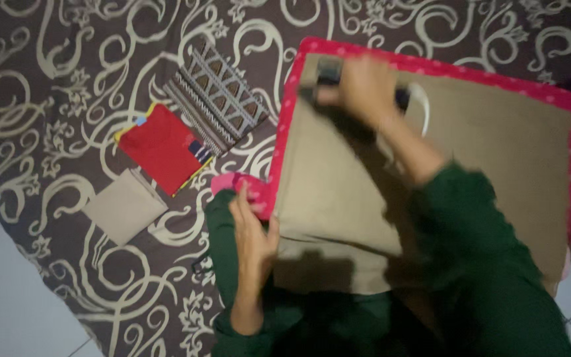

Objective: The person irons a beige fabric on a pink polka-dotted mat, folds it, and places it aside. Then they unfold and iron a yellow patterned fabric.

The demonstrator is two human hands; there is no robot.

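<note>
The right hand (pixel 363 87) is closed around a dark iron (pixel 338 79), pressing smooth khaki cloth (pixel 338 192); the left hand (pixel 254 228), fingers loosely curled, pins its red-bordered pad's (pixel 285 125) edge; folded squares (pixel 166 149) lie beyond the left hand

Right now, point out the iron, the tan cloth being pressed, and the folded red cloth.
iron (pixel 330 71), head view, dark end left of the right hand.
tan cloth (pixel 338 192), head view, flat middle.
folded red cloth (pixel 160 147), head view, centre of its top face.
</note>
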